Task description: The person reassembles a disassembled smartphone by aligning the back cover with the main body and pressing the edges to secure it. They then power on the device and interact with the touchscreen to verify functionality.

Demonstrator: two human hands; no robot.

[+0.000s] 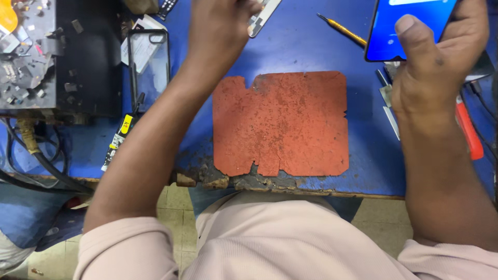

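Here the right hand [441,62] grips a smartphone [410,26] with a lit blue screen, thumb laid across its lower edge, holding it above the far right of the blue worktable [301,46]. The left hand [220,31] reaches to the table's far edge and closes its fingers on a pale flat part [262,18], only partly in view. To my eye the phone wants a steady, level hold by its edges, with the thumb kept off the glass. A worn red mat [282,122] lies between the arms, chipped at its borders, as is the table's near edge. A clear phone case [149,62] sits left, beside a grey box of metal scraps [26,52]; a yellow-handled tool [342,30] and a red-handled one [469,129] lie right. Tiled floor shows below.
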